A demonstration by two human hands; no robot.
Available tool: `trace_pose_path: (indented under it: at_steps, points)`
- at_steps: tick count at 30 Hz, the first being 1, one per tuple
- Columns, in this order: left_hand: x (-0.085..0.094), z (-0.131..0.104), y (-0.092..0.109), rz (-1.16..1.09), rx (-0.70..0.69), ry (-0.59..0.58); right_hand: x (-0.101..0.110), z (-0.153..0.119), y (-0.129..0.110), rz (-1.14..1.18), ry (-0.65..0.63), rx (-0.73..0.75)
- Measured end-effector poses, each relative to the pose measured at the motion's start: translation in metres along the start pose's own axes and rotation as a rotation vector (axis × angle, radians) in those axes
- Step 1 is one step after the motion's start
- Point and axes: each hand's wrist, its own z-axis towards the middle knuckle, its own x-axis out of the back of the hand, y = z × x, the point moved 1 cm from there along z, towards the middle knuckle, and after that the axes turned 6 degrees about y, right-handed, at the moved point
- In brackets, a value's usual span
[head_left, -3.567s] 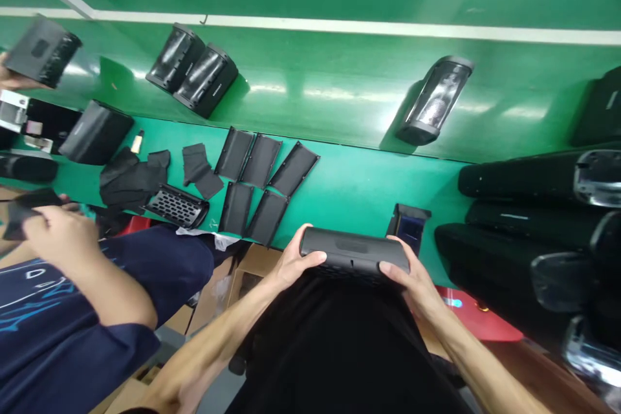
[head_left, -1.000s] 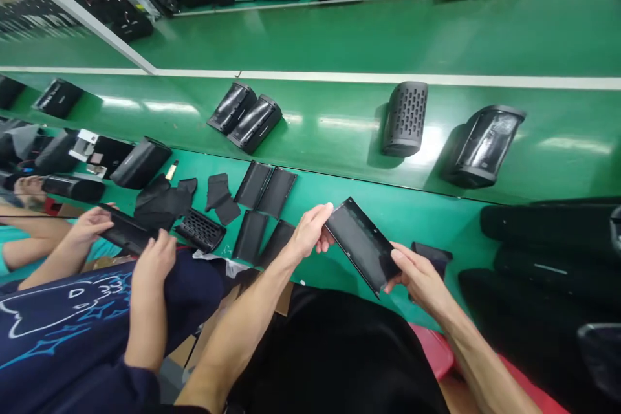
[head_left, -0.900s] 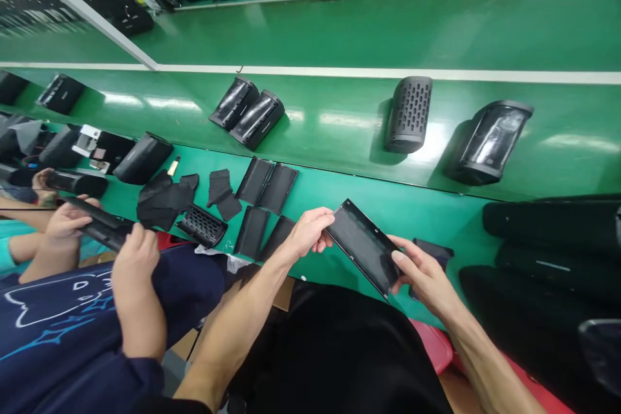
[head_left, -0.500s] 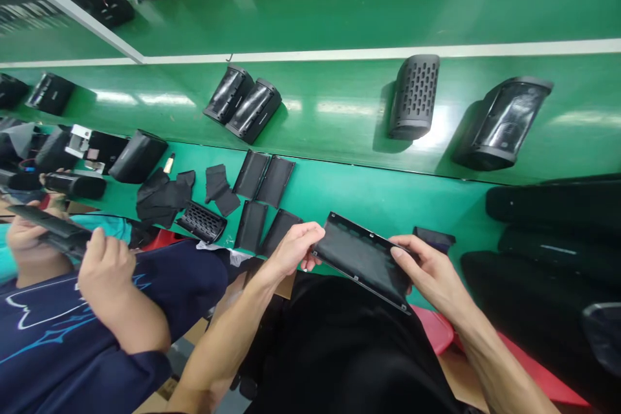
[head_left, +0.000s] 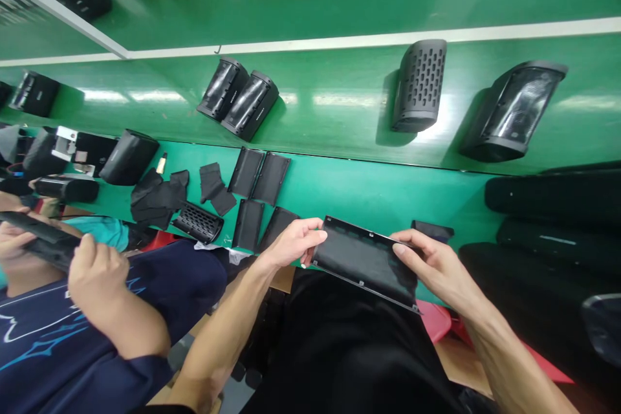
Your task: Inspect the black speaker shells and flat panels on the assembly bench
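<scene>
Held in the air above the black-clad lap (head_left: 359, 349), at the near edge of the desk (head_left: 349, 187): a dark, shallow panel (head_left: 366, 265), hollow face upward, right end slanting toward the body. Along the rims, small pale tabs, too small to make out in detail. Both hands grasping, one toward each end: left hand (head_left: 295, 242) pinching the left edge, thumb over the rim; right hand (head_left: 434, 259) at the far right corner, thumb on the inner face, other fingers partly hidden. Gripped by the ends, probably to leave the middle in view and the tilt easy to change.

Near the left hand, on the desk, four similar panels (head_left: 272, 178) in two rows, likely grouped for easy reach. Farther left, small dark sheets (head_left: 217, 189), a slotted cover (head_left: 198, 222) and a loose heap of black pieces (head_left: 158, 199). Just beyond the right hand, a small dark part (head_left: 433, 230).

Farther out, on the green strip (head_left: 334, 129), paired units (head_left: 251, 105) side by side; well to the right, a slotted unit (head_left: 421, 85) and a glossy unit (head_left: 519, 110), apart. At far right, dark cases (head_left: 543, 239) packed close, seemingly to save room. At left, a co-worker's hands (head_left: 99, 272) around another dark piece (head_left: 46, 242).
</scene>
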Motion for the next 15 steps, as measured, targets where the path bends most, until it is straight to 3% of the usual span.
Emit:
trace_pose_path:
  at_steps: [8, 15]
  points:
    - [0.003, -0.026, 0.0, 0.155, -0.218, 0.004, 0.007, -0.018, -0.014, -0.285, 0.123, 0.455]
    - [0.002, -0.03, 0.001, 0.173, -0.307, 0.014, 0.006, -0.019, -0.017, -0.333, 0.121, 0.581]
